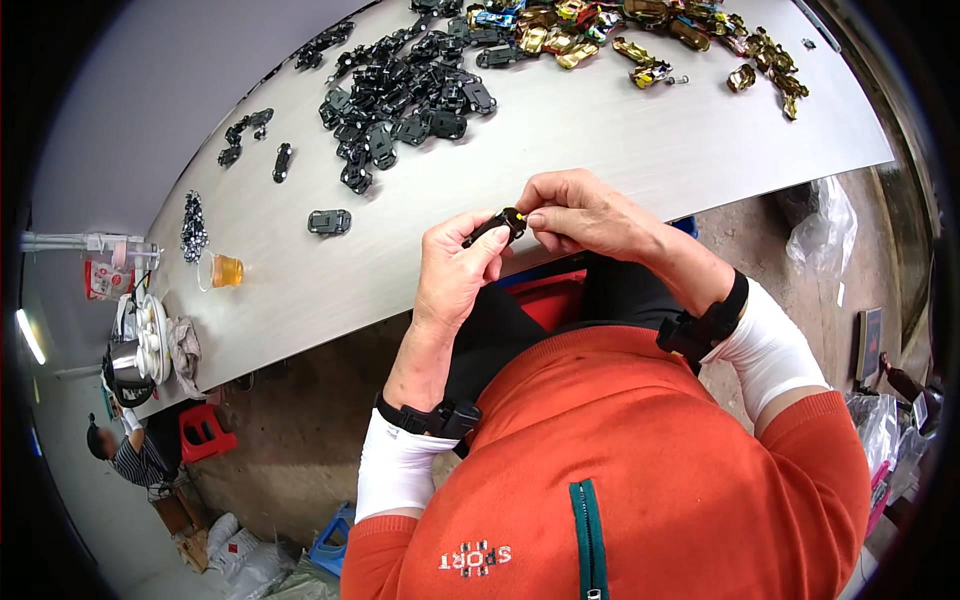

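Above the table's near edge, my left hand point(455, 265) grips a small black toy car point(513, 222) between thumb and fingers. My right hand point(590, 215) is closed in a pinch at the car's right end. A tiny yellow bit shows by its fingertips, too small to name. Nearest on the table, to the left, lies a single black toy car base point(329, 222). Farther off is a large heap of similar black car bases point(400, 110). Shiny gold and coloured toy car bodies point(570, 45) are piled at the far right.
On the left of the white table point(330, 290) are a heap of small silver-and-black parts point(193, 228) and an orange cup point(227, 271). A tray with white cups point(152, 340) stands beyond. A person point(145, 455) is near a red stool point(207, 432). Plastic bags point(825, 230) hang at right.
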